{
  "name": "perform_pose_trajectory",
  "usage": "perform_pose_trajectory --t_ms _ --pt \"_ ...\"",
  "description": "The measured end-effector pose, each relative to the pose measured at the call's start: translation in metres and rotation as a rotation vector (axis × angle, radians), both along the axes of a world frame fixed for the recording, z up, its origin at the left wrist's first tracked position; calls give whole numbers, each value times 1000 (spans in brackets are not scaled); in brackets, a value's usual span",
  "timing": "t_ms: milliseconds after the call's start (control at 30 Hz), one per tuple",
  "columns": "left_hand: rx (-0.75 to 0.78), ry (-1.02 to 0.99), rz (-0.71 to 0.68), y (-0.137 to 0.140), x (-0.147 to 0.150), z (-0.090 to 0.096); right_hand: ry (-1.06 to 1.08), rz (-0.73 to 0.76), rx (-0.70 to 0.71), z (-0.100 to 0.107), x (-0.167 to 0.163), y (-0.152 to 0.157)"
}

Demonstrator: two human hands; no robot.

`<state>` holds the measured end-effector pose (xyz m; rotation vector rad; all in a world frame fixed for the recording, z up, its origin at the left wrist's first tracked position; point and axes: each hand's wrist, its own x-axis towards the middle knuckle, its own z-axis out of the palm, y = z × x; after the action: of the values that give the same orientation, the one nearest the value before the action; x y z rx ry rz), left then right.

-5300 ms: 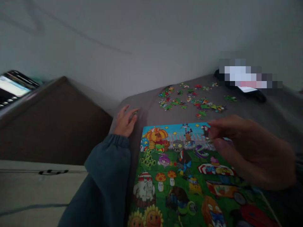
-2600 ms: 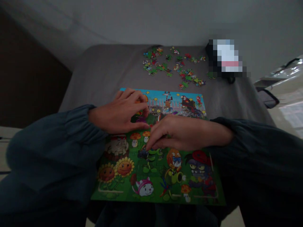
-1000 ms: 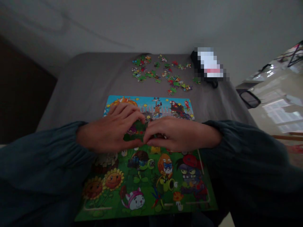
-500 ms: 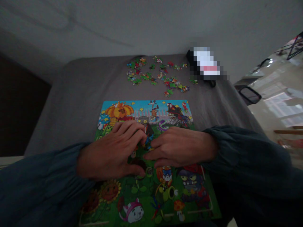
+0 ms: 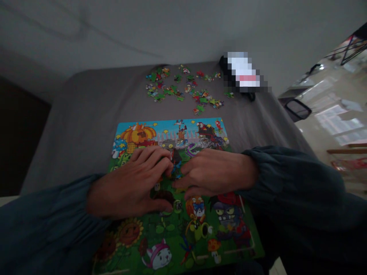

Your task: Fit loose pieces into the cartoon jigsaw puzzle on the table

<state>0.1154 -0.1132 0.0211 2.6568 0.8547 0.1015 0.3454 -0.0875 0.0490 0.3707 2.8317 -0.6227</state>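
Note:
A colourful cartoon jigsaw puzzle (image 5: 143,133) lies flat on a grey cloth-covered surface (image 5: 86,114) in front of me. My left hand (image 5: 130,187) rests palm down on the puzzle's middle, fingers spread towards the right. Palm down beside it is my right hand (image 5: 215,172), its fingertips meeting those of the left near the centre of the picture. Both hands press on the puzzle, and whatever lies under the fingertips is hidden. Dark blue sleeves cover both arms.
Several loose puzzle pieces (image 5: 183,86) are scattered on the cloth beyond the puzzle. A black object (image 5: 250,95), partly blurred out, sits at the far right corner. To the right, the surface drops off to a bright floor (image 5: 329,114). A pale wall stands behind.
Five seconds ago my left hand was out at the cloth's left edge and my right hovered over the puzzle. Both have since come together at the puzzle's centre and lowered flat onto it.

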Motion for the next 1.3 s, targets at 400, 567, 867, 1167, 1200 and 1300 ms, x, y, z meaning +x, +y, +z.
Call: perform_pose_trajectory --t_ms 400,567,867,1167,1200,1300 --pt "-17 9 -14 2 2 0 -33 -63 53 4 0 -6" --pt "-50 3 -6 1 2 2 -19 -61 80 2 1 -5" --pt "-55 4 -17 1 1 2 14 -42 65 0 -2 -8" --pt "-71 -5 -13 0 1 3 -9 -27 46 2 -5 -10" --pt "-77 -9 -10 0 1 3 -12 -27 44 3 -6 -10" --pt "-87 -22 10 -1 2 3 -4 -24 56 2 -6 -11"
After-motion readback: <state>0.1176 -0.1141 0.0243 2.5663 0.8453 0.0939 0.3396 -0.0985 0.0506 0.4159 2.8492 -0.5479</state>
